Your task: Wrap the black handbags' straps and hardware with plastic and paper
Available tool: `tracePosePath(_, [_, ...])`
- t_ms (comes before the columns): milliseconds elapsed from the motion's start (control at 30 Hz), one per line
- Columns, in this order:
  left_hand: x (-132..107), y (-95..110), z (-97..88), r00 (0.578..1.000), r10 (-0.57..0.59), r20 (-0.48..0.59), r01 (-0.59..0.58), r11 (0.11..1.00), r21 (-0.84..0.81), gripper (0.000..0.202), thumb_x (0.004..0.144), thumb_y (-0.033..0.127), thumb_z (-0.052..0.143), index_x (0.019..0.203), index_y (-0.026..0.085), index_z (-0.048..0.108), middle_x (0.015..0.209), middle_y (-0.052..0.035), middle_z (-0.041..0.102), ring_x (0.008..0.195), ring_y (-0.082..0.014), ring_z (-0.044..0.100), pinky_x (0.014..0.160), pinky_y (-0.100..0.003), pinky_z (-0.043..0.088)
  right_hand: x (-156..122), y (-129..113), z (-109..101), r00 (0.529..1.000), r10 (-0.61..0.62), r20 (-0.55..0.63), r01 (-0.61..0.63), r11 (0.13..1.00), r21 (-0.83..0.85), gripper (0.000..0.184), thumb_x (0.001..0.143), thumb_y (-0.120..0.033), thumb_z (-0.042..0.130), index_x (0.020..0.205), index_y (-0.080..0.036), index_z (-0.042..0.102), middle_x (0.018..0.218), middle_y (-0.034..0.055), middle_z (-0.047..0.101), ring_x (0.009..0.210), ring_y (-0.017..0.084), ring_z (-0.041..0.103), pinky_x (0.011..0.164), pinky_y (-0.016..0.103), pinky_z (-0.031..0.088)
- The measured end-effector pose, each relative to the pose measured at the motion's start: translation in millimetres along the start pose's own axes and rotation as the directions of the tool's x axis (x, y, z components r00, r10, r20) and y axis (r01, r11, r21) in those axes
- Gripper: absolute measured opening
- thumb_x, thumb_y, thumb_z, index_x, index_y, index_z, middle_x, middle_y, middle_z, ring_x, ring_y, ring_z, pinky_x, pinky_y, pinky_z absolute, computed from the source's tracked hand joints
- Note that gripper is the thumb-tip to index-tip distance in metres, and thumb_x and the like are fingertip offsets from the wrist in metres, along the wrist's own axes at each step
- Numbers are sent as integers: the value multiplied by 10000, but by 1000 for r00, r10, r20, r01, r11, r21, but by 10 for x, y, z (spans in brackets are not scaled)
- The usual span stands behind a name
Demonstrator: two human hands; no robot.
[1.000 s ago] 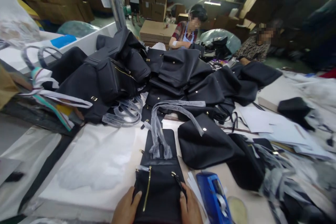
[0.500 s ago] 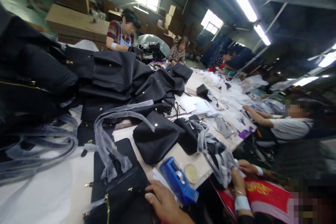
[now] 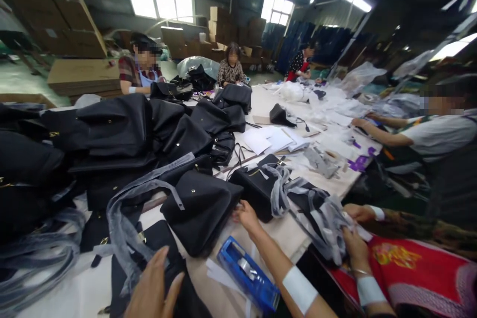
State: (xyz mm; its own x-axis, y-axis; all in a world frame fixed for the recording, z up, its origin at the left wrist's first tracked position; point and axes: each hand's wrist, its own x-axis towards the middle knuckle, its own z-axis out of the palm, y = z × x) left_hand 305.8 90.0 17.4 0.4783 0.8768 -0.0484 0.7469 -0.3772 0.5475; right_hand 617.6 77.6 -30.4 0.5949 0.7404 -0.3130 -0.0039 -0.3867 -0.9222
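My right hand (image 3: 246, 216) reaches forward, a white band round its wrist, with fingers closed on the right edge of a black bag (image 3: 199, 208) that has a small round metal stud. Nearer me, my left hand (image 3: 152, 285) is raised with fingers and thumb apart, holding nothing. Beneath and beyond it lies another black bag (image 3: 164, 241) with metal fittings, partly covered by the hand. A strap in clear plastic wrap (image 3: 121, 223) lies across that side. Just below my right hand sits a blue tape dispenser (image 3: 248, 276) on white paper strips.
Black bags (image 3: 115, 129) are heaped at the left and back. A second black bag (image 3: 257, 184) with wrapped straps lies to the right, near a co-worker's hands (image 3: 356, 243). White sheets (image 3: 270, 139) and plastic wrapping are on the table. Other people work around it.
My right hand has left the near bag with the zip and moved forward to the studded bag's edge. My left hand has come into view. The camera has turned right.
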Motion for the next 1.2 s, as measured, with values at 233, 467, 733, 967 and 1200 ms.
tracePosePath(233, [1143, 734, 606, 993, -16, 118, -12, 972, 234, 461, 921, 422, 350, 1141, 65, 540, 1091, -210, 645, 984, -325, 644, 822, -407, 500, 187, 34, -190, 981, -106, 161, 119, 990, -69, 299, 848, -214, 409, 1088, -178, 585, 926, 68, 682, 803, 173, 670, 716, 312, 521])
tracePosePath(467, [1267, 547, 493, 986, -46, 161, 38, 998, 53, 406, 922, 484, 369, 1145, 222, 584, 1100, -78, 710, 983, -258, 668, 786, -303, 492, 294, 390, -92, 990, -135, 30, 134, 887, -443, 332, 661, -101, 675, 976, -169, 597, 1127, 129, 596, 1137, 295, 497, 994, 425, 344])
tracePosePath(733, [1261, 394, 219, 970, -191, 148, 208, 972, -109, 435, 836, 571, 498, 1135, 273, 605, 1119, -4, 718, 1035, -286, 649, 813, -313, 498, 368, 467, -139, 992, -123, 20, 115, 837, -535, 158, 748, -63, 516, 836, -181, 573, 901, 70, 634, 909, 214, 582, 837, 312, 411])
tracePosePath(967, [1368, 455, 466, 965, -181, 191, 189, 982, -25, 479, 863, 584, 428, 1124, 215, 587, 1065, -68, 723, 959, -280, 669, 779, -312, 496, 362, 616, -248, 994, -31, 102, 66, 933, -353, 250, 703, -114, 427, 852, -186, 615, 675, -23, 649, 560, 145, 596, 527, 222, 446])
tracePosePath(1200, [1517, 651, 793, 957, -35, 287, 7, 995, 99, 346, 923, 432, 327, 996, 167, 539, 994, -152, 674, 947, -297, 651, 782, -351, 452, 17, 322, -734, 994, -59, -91, 24, 937, -349, 370, 700, -152, 374, 978, -191, 616, 836, 38, 687, 792, 215, 638, 720, 311, 487])
